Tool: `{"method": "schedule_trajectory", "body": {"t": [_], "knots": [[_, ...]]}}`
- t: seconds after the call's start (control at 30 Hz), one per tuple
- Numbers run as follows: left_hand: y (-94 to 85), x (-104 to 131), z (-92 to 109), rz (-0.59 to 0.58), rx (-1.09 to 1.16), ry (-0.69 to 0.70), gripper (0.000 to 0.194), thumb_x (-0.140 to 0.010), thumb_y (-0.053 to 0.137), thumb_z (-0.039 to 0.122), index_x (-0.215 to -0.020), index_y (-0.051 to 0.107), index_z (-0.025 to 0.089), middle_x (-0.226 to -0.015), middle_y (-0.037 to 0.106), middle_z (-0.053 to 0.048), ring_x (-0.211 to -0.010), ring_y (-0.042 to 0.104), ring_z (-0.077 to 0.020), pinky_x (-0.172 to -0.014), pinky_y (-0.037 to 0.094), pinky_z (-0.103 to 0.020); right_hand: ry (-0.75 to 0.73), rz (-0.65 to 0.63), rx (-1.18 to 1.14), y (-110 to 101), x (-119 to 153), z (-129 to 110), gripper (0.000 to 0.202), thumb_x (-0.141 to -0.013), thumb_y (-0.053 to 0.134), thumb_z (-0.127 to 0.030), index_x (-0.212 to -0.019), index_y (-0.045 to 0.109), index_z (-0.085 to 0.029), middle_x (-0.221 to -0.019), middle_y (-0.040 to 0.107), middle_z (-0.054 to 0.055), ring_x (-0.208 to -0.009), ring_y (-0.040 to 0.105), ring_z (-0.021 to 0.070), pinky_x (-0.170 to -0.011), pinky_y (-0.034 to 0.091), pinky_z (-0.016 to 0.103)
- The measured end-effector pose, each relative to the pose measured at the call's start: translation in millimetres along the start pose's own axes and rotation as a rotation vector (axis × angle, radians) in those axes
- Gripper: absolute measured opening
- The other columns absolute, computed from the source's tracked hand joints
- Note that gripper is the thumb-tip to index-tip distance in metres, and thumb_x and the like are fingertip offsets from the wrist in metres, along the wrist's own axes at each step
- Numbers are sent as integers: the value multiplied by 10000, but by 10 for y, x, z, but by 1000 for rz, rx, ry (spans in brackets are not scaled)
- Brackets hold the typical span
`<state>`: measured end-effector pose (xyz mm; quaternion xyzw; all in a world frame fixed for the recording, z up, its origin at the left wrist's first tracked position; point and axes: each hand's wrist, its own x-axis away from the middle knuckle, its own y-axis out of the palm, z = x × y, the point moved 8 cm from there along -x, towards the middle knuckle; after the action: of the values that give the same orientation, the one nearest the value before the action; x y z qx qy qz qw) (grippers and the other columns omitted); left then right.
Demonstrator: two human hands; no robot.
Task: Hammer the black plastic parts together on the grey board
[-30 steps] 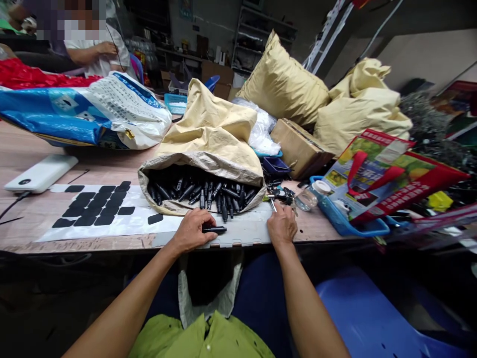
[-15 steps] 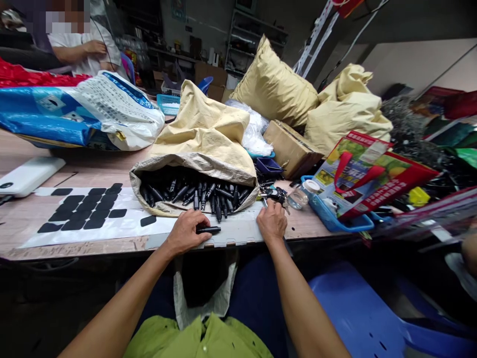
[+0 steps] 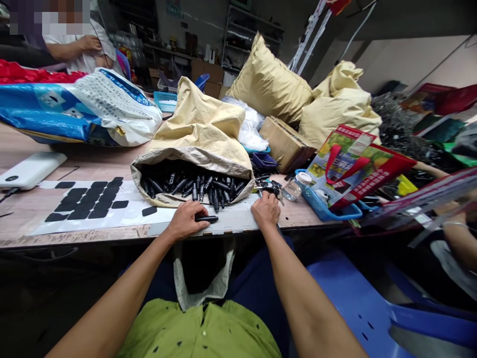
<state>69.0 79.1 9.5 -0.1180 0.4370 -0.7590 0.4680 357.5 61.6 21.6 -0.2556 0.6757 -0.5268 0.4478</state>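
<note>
My left hand (image 3: 185,220) is closed around one end of a short black cylindrical piece (image 3: 209,219), which lies level over a flat grey board (image 3: 234,219) at the table's front edge. Right in front of it, a cream cloth sack (image 3: 203,122) lies on its side, its mouth facing me and full of similar black cylindrical pieces (image 3: 196,191). My right hand (image 3: 267,211) rests on the board's right end with fingers curled. What it grips is hidden. Just beyond those fingers lies a bunch of small black and metal items (image 3: 272,186), perhaps keys.
Black rounded patches (image 3: 85,203) lie on a white sheet, near a white power bank (image 3: 33,170). To the right stand a clear jar (image 3: 292,189) and a blue basket (image 3: 316,206) holding a printed bag. An open sack (image 3: 182,288) hangs at my lap. Another person (image 3: 80,49) sits far left.
The camera view has shifted slightly. Both hands stay in nearly the same places, the left still holding the black cylindrical piece. At the far right, another person's arm has come further into view.
</note>
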Motion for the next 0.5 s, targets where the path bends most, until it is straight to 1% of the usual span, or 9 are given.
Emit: {"method": "schedule_trajectory", "body": {"t": [0.23,0.4,0.5], "knots": [[2,-5,-18,1,22,0,177,-741,782,322,-874,730,219,-893,708,-8,-908,579,-217,-828,406,-331,9,2,0,19,-14,0,286,-971,453,-278,-1203,571,-161,-1161,565,156,-1079,556,299,-828,477,383],[15,-16,-31,14,23,19,171,-751,778,335,-858,723,214,-878,700,-8,-882,579,-210,-804,405,-326,12,-2,3,12,-19,-6,283,-972,444,-270,-1193,575,-152,-1169,562,166,-1092,554,299,-838,477,383],[-22,-42,-22,30,38,31,171,-754,780,336,-842,712,206,-858,695,-12,-855,570,-208,-795,402,-328,12,-6,6,8,-16,-12,293,-972,439,-270,-1202,575,-149,-1171,559,169,-1091,554,300,-834,478,385]]}}
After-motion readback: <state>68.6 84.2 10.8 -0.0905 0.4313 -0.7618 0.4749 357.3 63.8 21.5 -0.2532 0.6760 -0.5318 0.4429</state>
